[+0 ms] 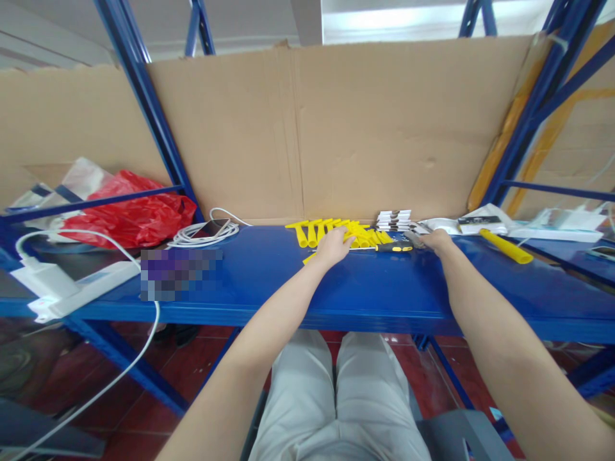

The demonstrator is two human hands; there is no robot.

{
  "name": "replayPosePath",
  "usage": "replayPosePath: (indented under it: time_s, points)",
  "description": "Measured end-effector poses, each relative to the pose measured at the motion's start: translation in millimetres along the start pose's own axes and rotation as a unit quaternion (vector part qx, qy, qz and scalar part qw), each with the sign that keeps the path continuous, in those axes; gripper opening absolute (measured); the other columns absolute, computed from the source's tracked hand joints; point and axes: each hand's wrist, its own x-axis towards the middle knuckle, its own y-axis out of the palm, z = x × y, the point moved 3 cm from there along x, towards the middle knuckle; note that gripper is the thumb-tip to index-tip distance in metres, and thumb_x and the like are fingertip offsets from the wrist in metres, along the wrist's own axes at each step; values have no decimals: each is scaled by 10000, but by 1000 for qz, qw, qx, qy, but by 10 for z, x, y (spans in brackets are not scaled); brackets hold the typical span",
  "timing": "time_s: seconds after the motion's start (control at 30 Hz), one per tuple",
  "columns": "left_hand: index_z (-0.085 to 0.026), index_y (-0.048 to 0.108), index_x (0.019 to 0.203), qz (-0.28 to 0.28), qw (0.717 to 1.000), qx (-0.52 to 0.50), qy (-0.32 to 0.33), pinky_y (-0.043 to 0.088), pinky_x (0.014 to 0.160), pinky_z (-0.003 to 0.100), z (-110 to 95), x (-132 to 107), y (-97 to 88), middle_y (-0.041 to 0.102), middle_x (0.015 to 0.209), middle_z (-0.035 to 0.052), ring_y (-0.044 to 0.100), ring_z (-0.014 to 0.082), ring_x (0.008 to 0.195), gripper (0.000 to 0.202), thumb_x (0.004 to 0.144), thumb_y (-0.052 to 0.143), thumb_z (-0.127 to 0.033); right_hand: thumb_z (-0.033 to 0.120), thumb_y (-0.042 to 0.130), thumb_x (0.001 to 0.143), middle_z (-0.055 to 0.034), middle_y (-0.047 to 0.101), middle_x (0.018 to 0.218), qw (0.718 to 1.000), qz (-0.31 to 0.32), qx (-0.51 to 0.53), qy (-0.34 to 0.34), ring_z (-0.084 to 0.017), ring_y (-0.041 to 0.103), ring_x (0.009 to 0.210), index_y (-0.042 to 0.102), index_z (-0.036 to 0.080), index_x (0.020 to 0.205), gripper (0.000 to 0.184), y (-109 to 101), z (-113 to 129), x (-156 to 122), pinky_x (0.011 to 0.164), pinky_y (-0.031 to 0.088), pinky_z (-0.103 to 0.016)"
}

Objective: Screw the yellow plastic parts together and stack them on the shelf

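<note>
My left hand (pixel 332 248) is at the front of a row of yellow T-shaped plastic pieces (pixel 312 235), its fingers closed. The end of one yellow T-shaped piece (pixel 308 259) sticks out beneath it; the rest is hidden by the hand. To the right of the row lies a screwdriver (pixel 394 247) with a black and yellow handle, its thin shaft pointing left. My right hand (pixel 436 241) is closed beside the handle, over a small greyish object that I cannot make out. A stack of white packets with dark bands (pixel 394 221) stands behind, between the two hands.
A long yellow tube (pixel 507 247) and white packaging (pixel 483 224) lie to the right. At left are a coiled white cable (pixel 204 235), a red plastic bag (pixel 132 208) and a power strip (pixel 91 288). Cardboard (pixel 375 128) backs the blue shelf (pixel 269 278).
</note>
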Motion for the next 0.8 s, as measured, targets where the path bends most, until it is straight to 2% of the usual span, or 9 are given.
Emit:
replayPosePath:
  time_s: [0.1, 0.2, 0.3, 0.47, 0.6, 0.73, 0.8]
  points:
    - [-134, 657, 1170, 2, 1000, 0, -3, 485, 942, 325, 5, 3, 2, 692, 1208, 127, 631, 243, 1134, 324, 970, 497, -331, 317, 744, 696, -178, 684, 878, 996, -8, -24, 88, -343, 660, 890, 711, 86, 1009, 391, -5, -80, 9, 685, 531, -389]
    - [-134, 663, 1149, 5, 1000, 1, 1, 490, 929, 321, 12, 11, 11, 694, 1195, 125, 634, 238, 1119, 314, 972, 493, -329, 262, 717, 712, -164, 687, 866, 994, -14, -13, 109, -297, 666, 825, 693, 44, 1071, 421, -26, -85, -4, 635, 534, -350]
    - [-133, 662, 1149, 4, 1000, -2, 3, 488, 938, 323, 18, 18, 19, 693, 1199, 126, 631, 238, 1125, 311, 973, 490, -322, 237, 721, 712, -180, 689, 856, 992, -16, -7, 125, -301, 674, 808, 692, 23, 1062, 411, -56, -82, -31, 612, 536, -342]
    - [-126, 653, 1182, 4, 1000, -3, 1, 485, 954, 331, 11, 15, 17, 682, 1227, 135, 627, 241, 1143, 327, 976, 484, -316, 338, 729, 737, -250, 675, 1094, 991, 7, -54, 126, -387, 643, 1072, 669, 65, 1171, 516, -106, -31, -139, 780, 547, -425]
    - [-130, 653, 1183, 6, 1000, -6, -2, 487, 957, 332, 3, 8, 10, 683, 1229, 133, 626, 241, 1151, 326, 971, 495, -320, 364, 684, 785, -259, 623, 1244, 986, 37, -102, 130, -364, 599, 1191, 635, 91, 1253, 544, -142, 63, -250, 924, 509, -420]
    - [-128, 650, 1194, 5, 1000, -10, -5, 489, 964, 345, 1, 5, 11, 681, 1239, 135, 626, 247, 1156, 327, 970, 496, -310, 491, 728, 732, -222, 660, 1195, 986, 26, -115, 118, -368, 604, 1179, 668, 147, 1192, 577, -153, 103, -267, 954, 499, -453]
    - [-132, 654, 1186, 5, 1000, -10, -5, 490, 965, 343, -1, 4, 12, 684, 1235, 130, 628, 243, 1154, 323, 970, 493, -310, 472, 776, 677, -217, 688, 1098, 992, 6, -108, 72, -382, 630, 1122, 692, 156, 1118, 549, -147, 119, -242, 909, 519, -480]
